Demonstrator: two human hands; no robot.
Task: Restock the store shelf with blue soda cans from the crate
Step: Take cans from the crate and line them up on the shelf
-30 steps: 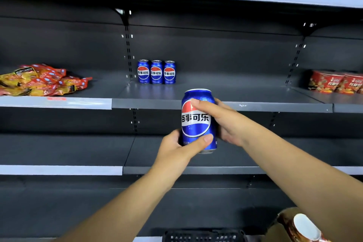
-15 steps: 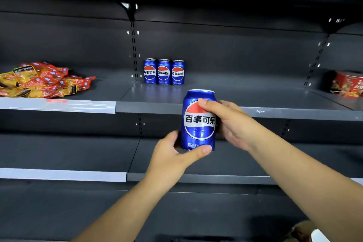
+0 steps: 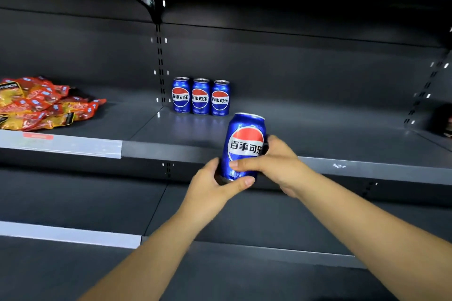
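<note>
Basically, both hands hold one blue can (image 3: pixel 245 146) upright, logo outward, just at the front edge of the shelf (image 3: pixel 318 134). Left hand (image 3: pixel 215 184) cups the base, thumb curled under; right hand (image 3: pixel 274 162) wraps the side, fingers (image 3: pixel 241 165) across the label. Probably squaring the label before setting it down. Three cans (image 3: pixel 200 96) stand in a row at the back left; open shelf right of them, path unobstructed. Snack packets (image 3: pixel 41 105) lie well left, next bay.

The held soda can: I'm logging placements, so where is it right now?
In the head view, the held soda can is mid-frame, gripped by both the left hand and right hand, at the shelf's front edge, right of the three shelved cans.
</note>
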